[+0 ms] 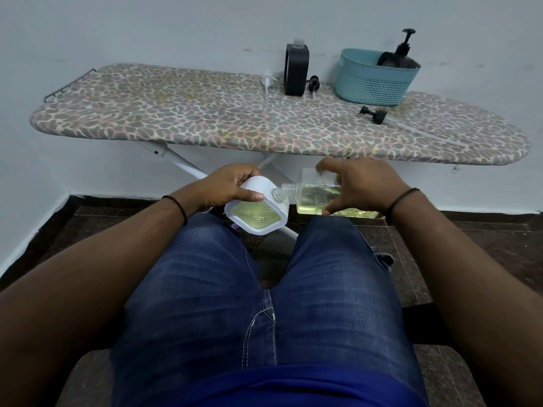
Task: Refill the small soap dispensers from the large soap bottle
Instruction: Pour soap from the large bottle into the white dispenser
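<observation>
Soap mid-transfer above the knees: left hand wrapped round white dispenser, right hand clasping tilted clear bottle, necks touching; next, probably a steadier, steeper tilt.

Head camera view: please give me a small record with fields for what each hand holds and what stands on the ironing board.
left hand: holds white dispenser, tilted
right hand: holds clear bottle on its side, yellowish liquid inside
necks: meeting, both uncapped
ironing board: black dispenser, teal basket, three loose pump heads
</observation>
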